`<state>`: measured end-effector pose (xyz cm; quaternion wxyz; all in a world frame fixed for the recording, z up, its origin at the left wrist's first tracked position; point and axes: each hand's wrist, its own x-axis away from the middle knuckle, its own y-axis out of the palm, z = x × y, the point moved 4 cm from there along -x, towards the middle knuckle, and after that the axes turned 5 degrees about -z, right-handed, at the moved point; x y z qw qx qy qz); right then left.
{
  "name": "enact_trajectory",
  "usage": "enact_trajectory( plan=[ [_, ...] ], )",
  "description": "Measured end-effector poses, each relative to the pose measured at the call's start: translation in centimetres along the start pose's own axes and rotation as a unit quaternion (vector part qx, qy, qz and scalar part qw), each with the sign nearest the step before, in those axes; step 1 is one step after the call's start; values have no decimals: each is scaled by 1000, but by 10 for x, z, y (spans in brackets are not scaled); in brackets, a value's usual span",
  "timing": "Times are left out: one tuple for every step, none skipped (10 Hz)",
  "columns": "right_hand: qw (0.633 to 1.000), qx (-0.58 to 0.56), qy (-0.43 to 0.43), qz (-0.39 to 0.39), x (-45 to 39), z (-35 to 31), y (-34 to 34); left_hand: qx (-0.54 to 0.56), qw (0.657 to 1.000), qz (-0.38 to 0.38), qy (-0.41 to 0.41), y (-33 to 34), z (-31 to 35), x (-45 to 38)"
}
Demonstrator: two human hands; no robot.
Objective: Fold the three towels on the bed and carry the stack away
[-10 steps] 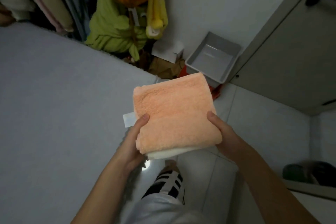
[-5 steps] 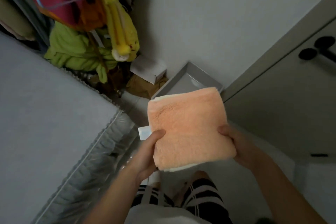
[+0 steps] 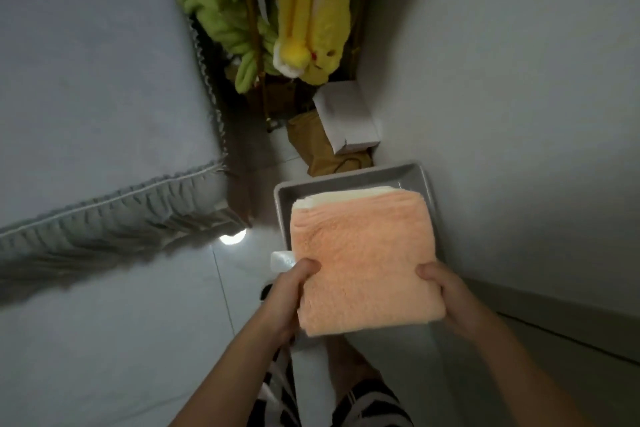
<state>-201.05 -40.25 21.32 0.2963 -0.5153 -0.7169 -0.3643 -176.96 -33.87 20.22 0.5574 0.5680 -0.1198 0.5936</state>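
L hand (image 3: 289, 291) and R hand (image 3: 446, 295) are gripping the folded stack (image 3: 363, 260) by its near corners, thumbs on top, over a grey tray (image 3: 349, 180). Peach towel is topping cream layers; white tag (image 3: 282, 260) is sticking out, text unreadable. Bed (image 3: 86, 80) is lying far left.

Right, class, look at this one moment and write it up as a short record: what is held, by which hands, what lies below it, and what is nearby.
held: folded towel stack, orange towel on top, a cream layer showing at its far edge
left hand: grips the stack's near left corner, thumb on top
right hand: grips the near right corner, thumb on top
below: grey tray on the floor against the wall; contact with the stack cannot be told
left: bed with a frilled edge
beyond tray: white box, hanging yellow and green plush items
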Motion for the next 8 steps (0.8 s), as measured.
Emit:
enact_trajectory(
  plan=[
    [1000, 26, 8, -13, -54, -3, -24, 51, 998, 32, 11, 0, -9, -39],
    [998, 56, 17, 1, -117, 8, -48, 62, 995, 72, 12, -17, -18, -92],
    [992, 116, 55, 0, -176, 43, -62, -27, 987, 160, -19, -48, -34, -148],
    [981, 188, 56, 1, -208, 75, -70, -98, 961, 257, -23, -63, -50, -186],
    [982, 187, 22, 31, -214, 78, -76, -137, 950, 278, 49, -64, -48, -204],
    [972, 231, 32, 12, -203, 73, -80, -180, 941, 284, 37, -61, -48, -197],
    [959, 282, 28, 3, -188, 62, -79, -205, 938, 280, 7, -51, -42, -174],
    [949, 301, -18, 93, -158, 32, -75, -224, 932, 278, 54, -25, -23, -127]
  ],
)
